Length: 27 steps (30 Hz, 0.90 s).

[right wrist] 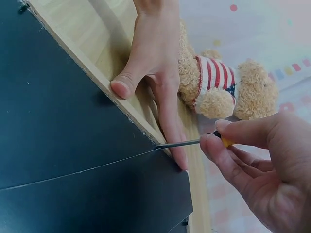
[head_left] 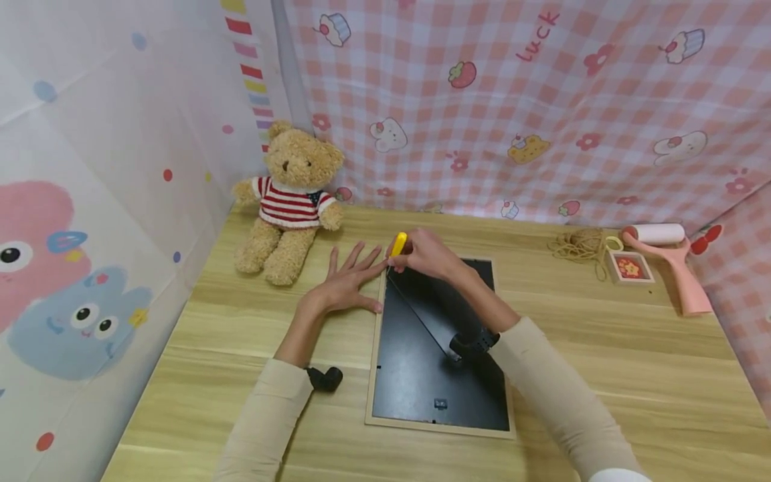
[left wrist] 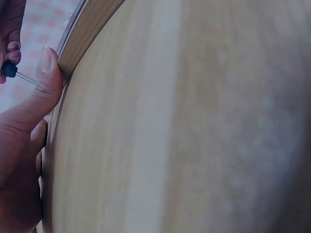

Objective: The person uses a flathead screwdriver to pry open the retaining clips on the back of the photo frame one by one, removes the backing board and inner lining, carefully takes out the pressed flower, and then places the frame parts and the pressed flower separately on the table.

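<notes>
A picture frame (head_left: 442, 381) lies back side up on the table, its black backing board framed by a thin pale wooden rim. My right hand (head_left: 429, 253) pinches a screwdriver (head_left: 398, 245) with a yellow handle. In the right wrist view its metal shaft (right wrist: 180, 143) reaches the frame's edge, where the tip meets the backing beside a thin line across the board. My left hand (head_left: 346, 282) is spread with straight fingers along the frame's left side, thumb (right wrist: 124, 86) and a finger touching the rim. The left wrist view shows that thumb (left wrist: 46, 82) against the frame's side.
A teddy bear (head_left: 293, 201) in a striped sweater sits at the back left. At the back right lie twine (head_left: 577, 245), a white roll (head_left: 659, 233), a small framed picture (head_left: 629, 268) and a pink slingshot-shaped thing (head_left: 677, 271). Patterned cloth (head_left: 518, 107) hangs behind the table.
</notes>
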Each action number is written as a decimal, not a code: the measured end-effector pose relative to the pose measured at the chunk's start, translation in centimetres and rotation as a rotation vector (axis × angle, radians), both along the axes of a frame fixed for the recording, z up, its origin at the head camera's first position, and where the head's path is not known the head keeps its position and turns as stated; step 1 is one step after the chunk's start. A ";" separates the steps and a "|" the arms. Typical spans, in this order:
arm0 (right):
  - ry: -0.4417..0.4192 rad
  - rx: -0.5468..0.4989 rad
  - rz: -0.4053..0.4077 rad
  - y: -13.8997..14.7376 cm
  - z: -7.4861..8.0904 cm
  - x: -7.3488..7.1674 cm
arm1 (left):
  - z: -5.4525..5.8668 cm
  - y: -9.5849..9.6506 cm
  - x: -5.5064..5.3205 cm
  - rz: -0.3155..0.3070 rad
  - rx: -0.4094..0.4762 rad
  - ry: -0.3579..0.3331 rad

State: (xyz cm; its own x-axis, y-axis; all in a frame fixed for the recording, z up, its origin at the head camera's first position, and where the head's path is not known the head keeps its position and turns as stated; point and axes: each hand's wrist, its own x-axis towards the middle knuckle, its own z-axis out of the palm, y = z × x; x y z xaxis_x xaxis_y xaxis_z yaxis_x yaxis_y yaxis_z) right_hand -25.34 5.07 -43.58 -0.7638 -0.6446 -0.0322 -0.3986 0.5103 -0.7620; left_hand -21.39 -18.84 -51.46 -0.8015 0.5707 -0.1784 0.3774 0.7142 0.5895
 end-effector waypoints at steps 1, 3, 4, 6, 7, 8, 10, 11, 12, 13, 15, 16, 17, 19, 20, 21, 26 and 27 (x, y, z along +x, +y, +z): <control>0.005 0.008 0.003 0.0 0.1 0.1 | 0.0 0.0 0.1 0.002 0.002 -0.001; 0.012 0.010 0.006 0.0 0.2 0.3 | 0.1 0.1 0.3 0.005 0.006 0.002; 0.006 0.004 0.002 0.1 0.1 0.4 | 0.0 0.1 0.4 0.004 0.009 0.004; -0.018 -0.016 -0.013 0.5 -0.1 0.8 | -0.1 0.2 0.6 -0.009 0.011 0.004; -0.032 -0.034 -0.025 0.7 -0.2 1.1 | -0.2 0.2 0.7 -0.018 0.013 0.003; -0.048 -0.053 -0.046 1.0 -0.3 1.4 | -0.3 0.3 0.8 -0.028 0.014 0.000; -0.065 -0.092 -0.097 1.7 -0.3 2.0 | -0.6 0.2 1.0 -0.043 0.020 0.000; -0.077 -0.118 -0.121 2.1 -0.2 2.4 | -0.8 0.2 1.1 -0.045 0.025 0.001; -0.085 -0.151 -0.140 2.5 -0.1 2.7 | -1.0 0.1 1.2 -0.045 0.031 0.009; -0.092 -0.180 -0.156 2.9 0.2 3.2 | -1.1 0.0 1.3 -0.044 0.038 0.018; -0.109 -0.244 -0.165 3.8 0.6 4.5 | -1.4 -0.1 1.7 -0.043 0.051 0.040; -0.119 -0.278 -0.161 4.2 0.7 5.3 | -1.5 -0.2 2.0 -0.043 0.057 0.054; -0.132 -0.312 -0.152 4.7 0.7 6.2 | -1.6 -0.2 2.4 -0.046 0.058 0.071; -0.135 -0.364 -0.132 5.6 0.4 8.4 | -1.7 -0.3 3.3 -0.053 0.061 0.098; -0.138 -0.390 -0.123 6.0 0.0 9.4 | -1.7 -0.3 3.8 -0.053 0.063 0.107; -0.139 -0.409 -0.118 6.4 -0.4 10.5 | -1.7 -0.4 4.3 -0.053 0.067 0.114; -0.148 -0.446 -0.123 7.4 -2.6 14.8 | -1.1 -1.0 7.0 -0.054 0.096 0.104; -0.148 -0.438 -0.132 7.4 -3.0 15.4 | -1.0 -1.2 7.5 -0.061 0.101 0.100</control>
